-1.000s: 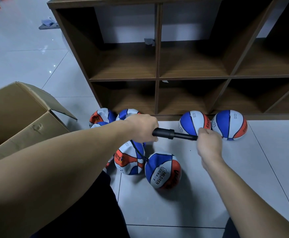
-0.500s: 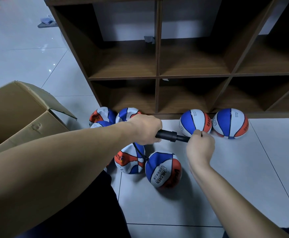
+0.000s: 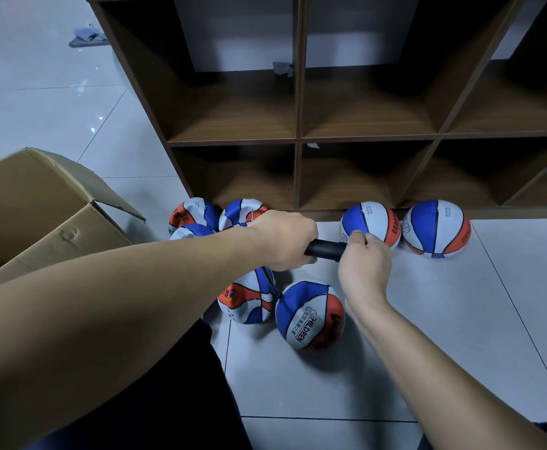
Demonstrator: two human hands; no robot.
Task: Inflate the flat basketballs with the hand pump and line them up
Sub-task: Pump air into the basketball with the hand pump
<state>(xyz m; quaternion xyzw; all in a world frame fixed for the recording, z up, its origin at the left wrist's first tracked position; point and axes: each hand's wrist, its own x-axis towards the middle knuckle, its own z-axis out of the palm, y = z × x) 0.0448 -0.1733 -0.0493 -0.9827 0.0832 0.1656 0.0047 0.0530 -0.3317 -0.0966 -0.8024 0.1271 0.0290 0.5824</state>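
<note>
The left hand is wrapped around the black barrel of the hand pump, gripping it level above the floor, and the right hand is closed round the pump's handle end, pressed right up against the barrel so that no rod shows between the two fists. A thin black hose drops from under the left hand down to the basketball with the printed lettering, which lies on the tiles just near of the hands and looks rounded though a little creased. Touching it on the left is another basketball, partly hidden by the left forearm. Farther off and to the left, three flat basketballs are bunched together at the foot of the shelf, dented and folded in on themselves. To the right of the hands, two plump basketballs sit side by side, touching, against the base of the wooden shelf unit, whose cubbies are dark and open. An open cardboard box stands at the left edge, its flap hanging outward. The pale tiled floor runs under everything, and a small grey cloth lies far off at the upper left.
</note>
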